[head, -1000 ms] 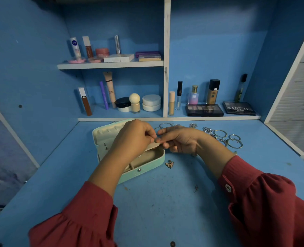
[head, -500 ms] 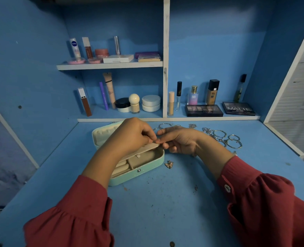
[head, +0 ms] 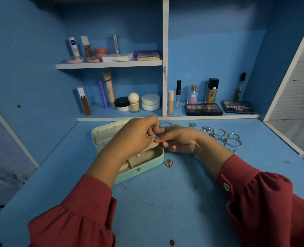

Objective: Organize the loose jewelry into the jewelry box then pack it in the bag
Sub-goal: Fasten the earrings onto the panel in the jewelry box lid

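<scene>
While your hands meet fingertip to fingertip over the open jewelry box [head: 144, 162], left hand [head: 133, 138] and right hand [head: 179, 139] appear to pinch something too small to identify, judged ready for a compartment. Loose bangles [head: 232, 140] lie at three o'clock; a butterfly charm [head: 168, 163] at five. Both wrists angle inward.
</scene>
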Motion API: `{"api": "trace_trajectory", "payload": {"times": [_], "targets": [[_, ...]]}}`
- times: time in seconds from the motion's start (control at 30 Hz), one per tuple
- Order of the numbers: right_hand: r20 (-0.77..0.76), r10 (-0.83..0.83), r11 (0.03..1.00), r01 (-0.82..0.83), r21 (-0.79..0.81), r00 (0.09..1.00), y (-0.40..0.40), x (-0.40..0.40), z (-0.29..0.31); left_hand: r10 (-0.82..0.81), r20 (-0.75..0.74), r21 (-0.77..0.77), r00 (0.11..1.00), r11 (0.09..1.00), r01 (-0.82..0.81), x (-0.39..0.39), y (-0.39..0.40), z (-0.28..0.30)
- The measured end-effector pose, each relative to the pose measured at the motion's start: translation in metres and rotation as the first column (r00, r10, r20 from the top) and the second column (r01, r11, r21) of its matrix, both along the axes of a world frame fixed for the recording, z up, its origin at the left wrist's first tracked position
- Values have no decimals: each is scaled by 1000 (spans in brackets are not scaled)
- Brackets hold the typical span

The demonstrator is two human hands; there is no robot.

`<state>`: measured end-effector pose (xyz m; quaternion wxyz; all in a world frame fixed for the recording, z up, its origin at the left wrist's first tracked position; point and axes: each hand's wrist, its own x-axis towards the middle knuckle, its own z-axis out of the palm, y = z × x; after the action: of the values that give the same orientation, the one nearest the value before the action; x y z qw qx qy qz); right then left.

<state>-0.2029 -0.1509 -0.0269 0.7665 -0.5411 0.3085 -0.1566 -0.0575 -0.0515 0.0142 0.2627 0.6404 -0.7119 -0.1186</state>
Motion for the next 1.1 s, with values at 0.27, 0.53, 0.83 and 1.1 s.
{"api": "trace_trajectory", "payload": {"times": [0.27, 0.53, 0.83, 1.1], "targets": [[-1, -39, 999, 39, 27, 999, 4, -2, 3, 5, 212, 70, 977, 997, -20, 7, -3, 10], [-6, -35, 999, 35, 25, 999, 5, -2, 4, -54, 304, 168, 951, 986, 2, 7, -8, 19], [7, -34, 999, 34, 5, 999, 6, -2, 3, -117, 343, 214, 932, 976, 44, 5, -13, 21], [25, -35, 999, 36, -12, 999, 4, -2, 1, -145, 323, 250, 935, 966, 64, 8, -17, 22]]}}
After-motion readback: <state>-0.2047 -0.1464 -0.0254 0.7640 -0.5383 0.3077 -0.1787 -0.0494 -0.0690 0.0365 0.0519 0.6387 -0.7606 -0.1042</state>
